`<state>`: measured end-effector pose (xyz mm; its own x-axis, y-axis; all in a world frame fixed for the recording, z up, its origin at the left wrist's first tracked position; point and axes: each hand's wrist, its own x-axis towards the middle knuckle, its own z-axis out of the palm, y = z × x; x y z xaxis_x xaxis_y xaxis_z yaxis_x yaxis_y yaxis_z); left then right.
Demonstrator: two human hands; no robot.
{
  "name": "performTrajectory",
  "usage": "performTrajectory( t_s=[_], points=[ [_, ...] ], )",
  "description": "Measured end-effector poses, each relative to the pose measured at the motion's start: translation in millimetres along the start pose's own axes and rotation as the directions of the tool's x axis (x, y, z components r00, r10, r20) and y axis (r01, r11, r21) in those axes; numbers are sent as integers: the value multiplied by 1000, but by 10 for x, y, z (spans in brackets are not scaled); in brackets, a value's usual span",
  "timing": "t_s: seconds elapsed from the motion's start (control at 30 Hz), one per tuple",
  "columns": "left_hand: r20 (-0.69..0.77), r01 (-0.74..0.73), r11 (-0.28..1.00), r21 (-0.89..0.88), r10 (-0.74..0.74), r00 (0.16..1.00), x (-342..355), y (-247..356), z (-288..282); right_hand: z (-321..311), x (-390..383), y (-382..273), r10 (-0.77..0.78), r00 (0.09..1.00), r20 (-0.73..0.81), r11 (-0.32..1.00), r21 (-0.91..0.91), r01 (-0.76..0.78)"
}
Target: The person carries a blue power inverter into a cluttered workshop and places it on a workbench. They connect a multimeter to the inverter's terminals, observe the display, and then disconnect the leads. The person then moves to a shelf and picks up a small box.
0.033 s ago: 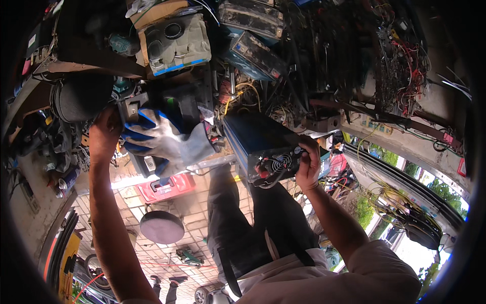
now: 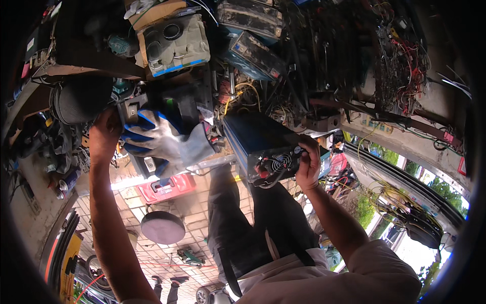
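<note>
My right hand (image 2: 308, 164) grips the near right corner of a power inverter (image 2: 263, 144), a long blue and black metal box. Its end panel carries a round fan grille and terminals with red and dark covers, and a dark cable loops below. On the left, my left hand (image 2: 105, 130) is closed among small parts beside a black cylinder (image 2: 83, 99); the fingertips are hidden, so what they hold cannot be made out. A grey and blue work glove (image 2: 169, 142) lies palm up between my hands, on dark equipment.
Cluttered bench: an egg-carton-like tray (image 2: 177, 43), battery-like dark boxes (image 2: 255, 53) and tangled wires (image 2: 405, 66). Below stand a red case (image 2: 166, 188) and a round stool (image 2: 162, 227) on the brick floor. Another person's legs (image 2: 169, 289) show at the bottom.
</note>
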<state>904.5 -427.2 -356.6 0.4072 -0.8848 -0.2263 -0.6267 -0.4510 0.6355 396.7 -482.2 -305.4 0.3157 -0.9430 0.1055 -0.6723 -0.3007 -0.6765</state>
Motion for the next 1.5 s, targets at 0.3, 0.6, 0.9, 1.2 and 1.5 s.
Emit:
performTrajectory(
  t_s=[0.3,0.6,0.9,1.2,1.5],
  points=[
    [151,94,937,-336,-44,988,75,-330,-95,4,49,-46,-5,1000,-6,1000,5,6],
    [152,190,914,-359,-143,978,38,-22,-71,-11,36,-14,18,1000,-5,999,40,-18],
    [89,108,858,-503,-73,993,-196,-496,69,-9,39,-5,3,1000,7,999,35,-4],
    [-60,135,639,-758,-275,960,-778,-309,114,7,-4,20,40,999,21,999,33,-40],
    [107,231,357,-905,-333,937,-1472,381,-289,-10,45,-32,6,1000,3,1000,21,-6]
  ],
)
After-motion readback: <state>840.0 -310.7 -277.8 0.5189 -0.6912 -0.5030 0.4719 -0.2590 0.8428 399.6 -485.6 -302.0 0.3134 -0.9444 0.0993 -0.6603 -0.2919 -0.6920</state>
